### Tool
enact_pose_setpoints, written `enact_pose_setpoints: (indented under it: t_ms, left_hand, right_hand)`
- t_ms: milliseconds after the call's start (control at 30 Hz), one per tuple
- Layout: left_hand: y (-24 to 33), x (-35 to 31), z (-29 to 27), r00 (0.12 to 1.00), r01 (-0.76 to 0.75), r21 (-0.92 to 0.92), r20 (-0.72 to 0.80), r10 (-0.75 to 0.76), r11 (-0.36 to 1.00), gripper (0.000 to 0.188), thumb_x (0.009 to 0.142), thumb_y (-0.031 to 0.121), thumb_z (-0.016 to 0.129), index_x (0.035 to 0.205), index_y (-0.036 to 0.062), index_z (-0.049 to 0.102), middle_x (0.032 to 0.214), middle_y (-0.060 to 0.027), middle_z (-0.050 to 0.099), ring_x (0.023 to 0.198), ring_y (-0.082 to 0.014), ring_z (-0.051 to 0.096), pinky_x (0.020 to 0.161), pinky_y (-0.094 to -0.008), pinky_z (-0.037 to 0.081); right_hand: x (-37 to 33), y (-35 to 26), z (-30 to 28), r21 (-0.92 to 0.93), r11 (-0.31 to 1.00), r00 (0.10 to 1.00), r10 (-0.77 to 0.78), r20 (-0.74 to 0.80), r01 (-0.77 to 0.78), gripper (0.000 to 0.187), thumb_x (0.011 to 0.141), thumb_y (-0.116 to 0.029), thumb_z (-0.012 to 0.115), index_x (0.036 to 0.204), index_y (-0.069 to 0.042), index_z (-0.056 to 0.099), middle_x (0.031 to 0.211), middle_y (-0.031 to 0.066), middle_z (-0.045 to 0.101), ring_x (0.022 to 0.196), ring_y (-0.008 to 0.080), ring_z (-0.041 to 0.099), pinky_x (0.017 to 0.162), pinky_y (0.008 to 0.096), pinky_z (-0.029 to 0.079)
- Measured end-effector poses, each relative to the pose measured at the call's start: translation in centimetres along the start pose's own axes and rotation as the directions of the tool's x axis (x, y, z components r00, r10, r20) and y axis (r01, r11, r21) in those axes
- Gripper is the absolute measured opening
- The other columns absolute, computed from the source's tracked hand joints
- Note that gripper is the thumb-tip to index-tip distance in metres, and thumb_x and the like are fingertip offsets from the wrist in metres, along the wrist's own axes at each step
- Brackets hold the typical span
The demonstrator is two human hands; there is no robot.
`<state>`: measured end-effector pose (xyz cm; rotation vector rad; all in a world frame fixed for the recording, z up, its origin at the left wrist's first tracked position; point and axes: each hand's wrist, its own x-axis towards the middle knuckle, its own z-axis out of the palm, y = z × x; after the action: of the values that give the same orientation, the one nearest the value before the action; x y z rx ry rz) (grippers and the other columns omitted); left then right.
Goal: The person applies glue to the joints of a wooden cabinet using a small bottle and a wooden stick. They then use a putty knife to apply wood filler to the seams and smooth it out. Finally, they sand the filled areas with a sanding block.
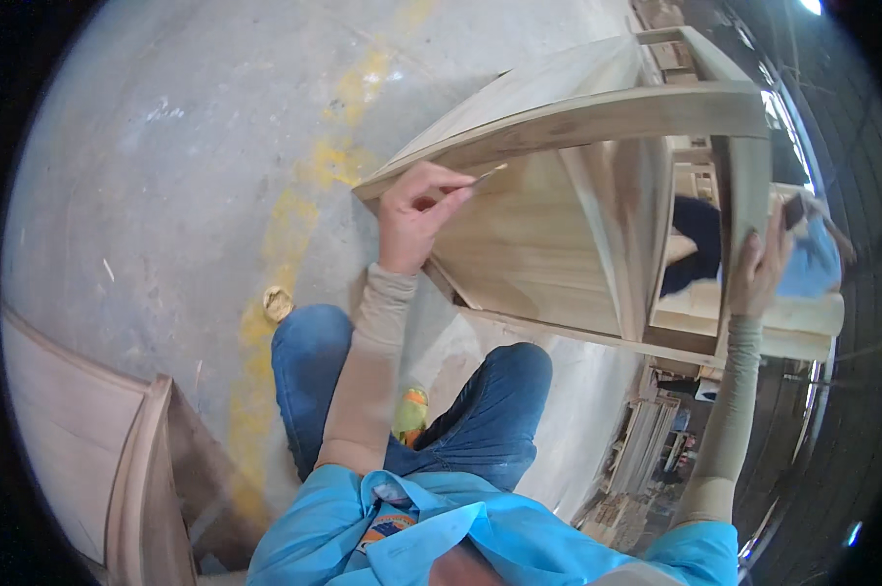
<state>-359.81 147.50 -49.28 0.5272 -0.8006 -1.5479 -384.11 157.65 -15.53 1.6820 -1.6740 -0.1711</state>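
I see the left hand point(411, 217) pinching a thin stick point(487, 176) by the curved rail of the wooden frame point(597, 122) ahead of the knees, right hand point(759, 272) at its right-hand post, can't tell if fingers grip.

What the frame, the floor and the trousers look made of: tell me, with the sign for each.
Frame: wood, apparently unvarnished; pale brown with streaky grain and little shine. Floor: probably concrete, smooth, grey and blotchy, with a worn yellow stripe. Trousers: cloth, likely denim, judging by the faded blue; the weave cannot be made out.
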Motion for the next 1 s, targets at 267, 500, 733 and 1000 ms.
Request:
enact_pose_setpoints:
  t_ms: [267, 500, 733, 1000]
  left_hand:
    - [1.5, 0.9, -0.5, 0.992, -0.122, 0.048, 0.017, 0.122, 0.991, 0.015, 0.079, -0.005, 0.066, 0.089, 0.0043, 0.069, 0.089, -0.0021, 0.061, 0.076, -0.0054, 0.055, 0.062, -0.0181, 0.043]
    - [3.9, 0.6, -0.6, 0.987, -0.156, 0.043, 0.053, 0.154, 0.987, 0.017, 0.077, -0.008, 0.066, 0.089, 0.0037, 0.068, 0.090, -0.0026, 0.061, 0.078, -0.0069, 0.055, 0.066, -0.0192, 0.043]
    - [7.0, -0.4, 2.6, 0.968, -0.241, 0.096, 0.097, 0.232, 0.966, 0.018, 0.076, -0.007, 0.067, 0.091, 0.0031, 0.069, 0.093, -0.0041, 0.061, 0.083, -0.0090, 0.056, 0.070, -0.0212, 0.045]
    - [12.4, 4.1, 12.1, 0.839, -0.543, 0.207, 0.084, 0.538, 0.814, 0.022, 0.072, -0.001, 0.072, 0.090, 0.0107, 0.072, 0.087, -0.0031, 0.064, 0.083, -0.0171, 0.055, 0.075, -0.0286, 0.044]
  right_hand:
    - [0.6, 0.0, -0.8, 0.007, 0.999, 0.999, 0.049, -0.009, -0.049, 0.062, 0.094, -0.041, 0.043, 0.144, -0.006, 0.032, 0.145, 0.0127, 0.037, 0.137, 0.0363, 0.027, 0.110, 0.0549, 0.014]
    - [0.6, -0.5, -1.1, -0.015, 0.999, 0.999, 0.029, -0.042, -0.030, 0.064, 0.092, -0.040, 0.048, 0.143, -0.005, 0.032, 0.146, 0.0122, 0.035, 0.136, 0.0361, 0.027, 0.110, 0.0545, 0.016]
    - [0.6, -0.7, -1.2, -0.069, 0.997, 0.996, 0.036, -0.077, -0.042, 0.067, 0.091, -0.043, 0.050, 0.142, -0.003, 0.032, 0.143, 0.0127, 0.038, 0.135, 0.0351, 0.028, 0.110, 0.0533, 0.016]
    - [0.9, -1.1, -1.4, -0.045, 0.996, 0.991, 0.065, -0.117, -0.071, 0.068, 0.089, -0.043, 0.053, 0.141, -0.005, 0.034, 0.142, 0.0119, 0.040, 0.136, 0.0325, 0.029, 0.109, 0.0550, 0.015]
